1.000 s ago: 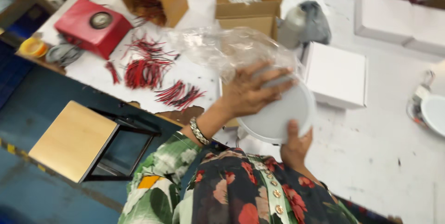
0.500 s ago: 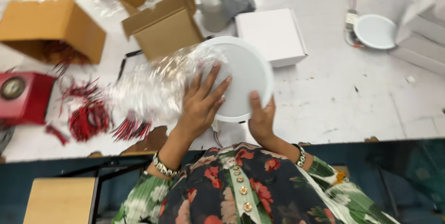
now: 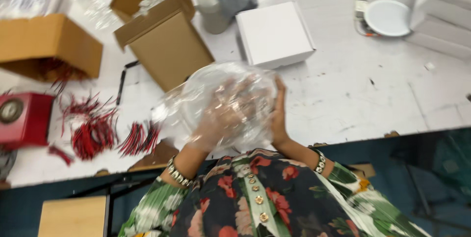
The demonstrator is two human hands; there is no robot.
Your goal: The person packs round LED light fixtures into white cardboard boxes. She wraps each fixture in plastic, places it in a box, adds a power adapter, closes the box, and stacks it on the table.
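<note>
While both hands press around it, the round white disc-shaped lamp wrapped in a clear plastic bag [image 3: 230,107] sits held over the near edge of the scuffed white counter [image 3: 373,99], just in front of the person's floral blouse. Seen from the head camera, the left hand [image 3: 218,122] lies flat with fingers spread on the bag's face, blurred through the plastic, and the right hand [image 3: 278,114] cups the rim on its right side; each grip is closed on the wrapped lamp. Just behind the lamp stands a closed square white cardboard box [image 3: 274,33]. Behind and to its left is an open brown cardboard box [image 3: 164,41]. Left of the lamp, bundles of red and black wires [image 3: 105,131] lie on the counter. Far behind and to the right rests a bare round white lamp [image 3: 387,17]
</note>
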